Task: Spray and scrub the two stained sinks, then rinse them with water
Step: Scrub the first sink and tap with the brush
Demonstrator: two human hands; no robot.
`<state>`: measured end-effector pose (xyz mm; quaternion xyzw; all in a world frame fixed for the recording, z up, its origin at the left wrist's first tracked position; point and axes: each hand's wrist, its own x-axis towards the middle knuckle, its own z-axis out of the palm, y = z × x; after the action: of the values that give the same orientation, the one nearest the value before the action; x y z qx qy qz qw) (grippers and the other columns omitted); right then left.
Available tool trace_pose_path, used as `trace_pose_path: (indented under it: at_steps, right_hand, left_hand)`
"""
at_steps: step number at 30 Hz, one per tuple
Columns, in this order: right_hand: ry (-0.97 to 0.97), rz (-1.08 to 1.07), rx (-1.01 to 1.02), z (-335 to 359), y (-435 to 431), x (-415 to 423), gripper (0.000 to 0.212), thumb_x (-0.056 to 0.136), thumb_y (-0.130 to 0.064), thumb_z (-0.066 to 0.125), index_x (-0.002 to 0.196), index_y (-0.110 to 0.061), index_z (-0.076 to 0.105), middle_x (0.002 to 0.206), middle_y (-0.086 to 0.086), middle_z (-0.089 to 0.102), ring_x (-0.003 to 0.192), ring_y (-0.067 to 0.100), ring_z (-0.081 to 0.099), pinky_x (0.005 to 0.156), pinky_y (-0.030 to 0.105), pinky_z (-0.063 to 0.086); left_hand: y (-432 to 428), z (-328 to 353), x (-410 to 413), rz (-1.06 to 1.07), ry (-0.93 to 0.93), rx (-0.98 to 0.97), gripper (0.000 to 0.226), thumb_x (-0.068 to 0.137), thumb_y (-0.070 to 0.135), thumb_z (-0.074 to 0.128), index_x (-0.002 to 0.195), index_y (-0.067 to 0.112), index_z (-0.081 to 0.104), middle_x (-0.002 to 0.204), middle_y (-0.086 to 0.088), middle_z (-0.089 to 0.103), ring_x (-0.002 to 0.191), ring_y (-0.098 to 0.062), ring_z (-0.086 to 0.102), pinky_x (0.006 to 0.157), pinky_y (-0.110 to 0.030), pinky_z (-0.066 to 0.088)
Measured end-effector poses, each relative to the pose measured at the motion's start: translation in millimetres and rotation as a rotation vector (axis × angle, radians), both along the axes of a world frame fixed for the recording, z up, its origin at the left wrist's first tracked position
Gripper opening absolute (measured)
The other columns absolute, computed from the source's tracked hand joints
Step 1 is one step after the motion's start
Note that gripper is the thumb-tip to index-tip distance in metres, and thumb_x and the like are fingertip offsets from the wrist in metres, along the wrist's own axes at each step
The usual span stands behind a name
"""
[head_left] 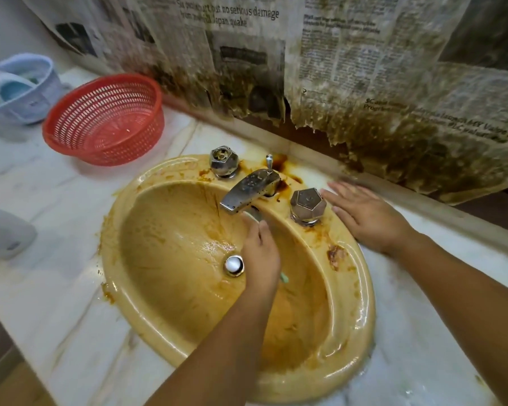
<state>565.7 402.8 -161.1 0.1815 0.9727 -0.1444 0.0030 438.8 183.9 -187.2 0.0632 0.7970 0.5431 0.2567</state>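
A yellow oval sink (123,206) is set in a white marble counter, its bowl and rim smeared with brown stains and looking wet. My left hand (260,259) is inside the bowl just below the chrome faucet (247,189). It grips a pale green brush (285,278), whose head points up toward the spout. My right hand (367,215) lies flat with straight fingers on the sink rim and counter, right beside the right chrome knob (308,205). The left knob (223,161) stands apart. The drain plug (234,265) sits next to my left hand. No second sink is in view.
A red perforated basket (103,118) stands on the counter at back left, with a pale blue container (21,86) behind it. A white plastic object (3,232) sits at the left edge. Stained, torn newspaper (364,68) covers the wall behind the sink.
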Motion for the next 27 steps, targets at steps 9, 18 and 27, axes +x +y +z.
trace_pose_path:
  at_steps: [9, 18, 27]
  right_hand:
    - [0.024, -0.01, 0.015, 0, -2, -1, 0.058, 0.107, -0.053, 0.012, 0.162, -0.039, 0.023, 0.17, -0.012, 0.016, 0.156, 0.006, 0.011, 0.126, 0.029, 0.007]
    - [0.023, -0.03, 0.019, 2, -5, -1, 0.058, 0.107, -0.052, 0.013, 0.161, -0.038, 0.025, 0.17, -0.011, 0.019, 0.156, 0.007, 0.013, 0.124, 0.026, 0.004]
    - [0.024, -0.046, -0.004, 1, -6, 0, 0.057, 0.107, -0.055, 0.01, 0.161, -0.042, 0.022, 0.17, -0.014, 0.018, 0.156, 0.008, 0.015, 0.127, 0.036, 0.014]
  left_hand:
    - [11, 15, -9, 0.06, 0.0, -0.066, 0.039, 0.108, 0.036, 0.04, 0.117, 0.006, 0.063, 0.068, -0.003, 0.062, 0.063, -0.02, 0.061, 0.06, -0.035, 0.046]
    - [12, 23, -4, 0.012, -0.037, -0.104, 0.039, 0.108, 0.03, 0.041, 0.12, -0.001, 0.061, 0.065, -0.002, 0.062, 0.052, -0.01, 0.051, 0.051, -0.027, 0.04]
    - [1, 18, -7, -0.147, -0.122, -0.228, 0.033, 0.107, 0.027, 0.042, 0.116, 0.004, 0.063, 0.099, -0.019, 0.068, 0.09, -0.036, 0.065, 0.073, -0.033, 0.048]
